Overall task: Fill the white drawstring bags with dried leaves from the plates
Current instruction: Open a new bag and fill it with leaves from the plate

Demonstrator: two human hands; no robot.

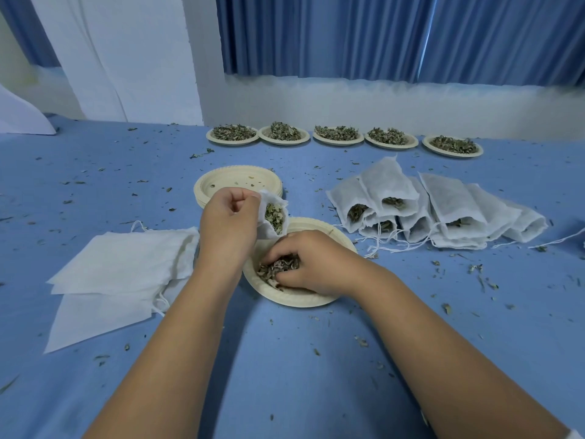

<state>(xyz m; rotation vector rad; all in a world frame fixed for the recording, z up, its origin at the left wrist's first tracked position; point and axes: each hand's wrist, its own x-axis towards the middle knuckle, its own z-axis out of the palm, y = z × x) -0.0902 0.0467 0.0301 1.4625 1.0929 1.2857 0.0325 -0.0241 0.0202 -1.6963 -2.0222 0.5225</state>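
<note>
At frame centre, the left hand pinches a white drawstring bag open, partly full of leaves. Just below it, the right hand curls around dried leaves in a paper plate on the blue bench. Filled bags lie at right.

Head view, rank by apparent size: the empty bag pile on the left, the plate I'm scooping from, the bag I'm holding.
1. pile of empty bags
2. near plate
3. held bag
All lie similarly close, so the order is fair.
</note>
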